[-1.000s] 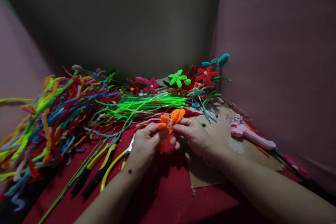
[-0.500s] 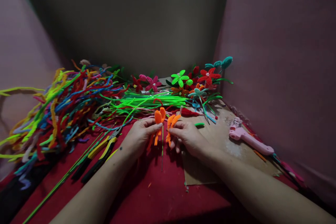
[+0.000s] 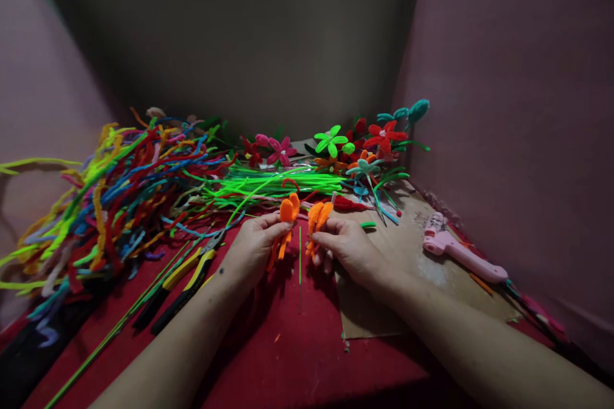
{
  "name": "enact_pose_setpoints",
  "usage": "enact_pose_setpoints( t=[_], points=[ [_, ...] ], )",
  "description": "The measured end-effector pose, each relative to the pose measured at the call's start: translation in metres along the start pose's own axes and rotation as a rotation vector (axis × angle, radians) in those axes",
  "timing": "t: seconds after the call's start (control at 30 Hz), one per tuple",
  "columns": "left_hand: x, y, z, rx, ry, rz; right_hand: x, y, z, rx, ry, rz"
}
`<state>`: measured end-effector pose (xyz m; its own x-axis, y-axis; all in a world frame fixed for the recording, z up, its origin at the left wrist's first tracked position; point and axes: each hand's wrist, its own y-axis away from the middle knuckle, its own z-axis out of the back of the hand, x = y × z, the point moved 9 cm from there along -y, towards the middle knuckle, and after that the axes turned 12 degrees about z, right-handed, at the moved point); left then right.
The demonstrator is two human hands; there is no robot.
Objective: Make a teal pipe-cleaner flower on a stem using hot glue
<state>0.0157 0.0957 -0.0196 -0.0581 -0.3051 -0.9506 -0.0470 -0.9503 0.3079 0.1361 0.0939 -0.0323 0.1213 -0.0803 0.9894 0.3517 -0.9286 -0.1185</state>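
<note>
My left hand (image 3: 259,243) pinches orange pipe-cleaner petals (image 3: 288,209) between thumb and fingers, their thin ends hanging below. A short way to the right, my right hand (image 3: 343,246) grips a bunch of orange pipe-cleaner petals (image 3: 317,218), its loops pointing up. A small gap parts the two orange pieces. Between the hands, a thin green stem (image 3: 300,262) lies on the red cloth (image 3: 273,358). Yellow-and-black pliers (image 3: 192,278) rest just left of my left hand.
Tangled coloured pipe cleaners (image 3: 119,198) pile up at left. Behind my hands lie green pipe cleaners (image 3: 283,184) and finished flowers, among them a lime flower (image 3: 330,140) and a red flower (image 3: 384,136). A pink glue gun (image 3: 463,255) rests on cardboard (image 3: 374,319) at right.
The orange petals in my right hand have been gathered closer together and stand more upright. The petals in my left hand have tilted slightly. The view has shifted a little.
</note>
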Motion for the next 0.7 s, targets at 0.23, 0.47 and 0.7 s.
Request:
enact_pose_setpoints(
  t=[0.23,0.47,0.7],
  points=[
    [0.007,-0.006,0.001,-0.052,-0.173,0.024,0.011,-0.001,0.003,-0.054,-0.006,0.13],
    [0.01,-0.008,0.0,-0.074,-0.344,0.063,0.009,0.0,0.004,-0.054,0.045,0.087],
    [-0.002,-0.002,0.008,-0.089,-0.199,-0.013,-0.002,0.001,0.003,0.003,0.19,-0.048]
  ],
)
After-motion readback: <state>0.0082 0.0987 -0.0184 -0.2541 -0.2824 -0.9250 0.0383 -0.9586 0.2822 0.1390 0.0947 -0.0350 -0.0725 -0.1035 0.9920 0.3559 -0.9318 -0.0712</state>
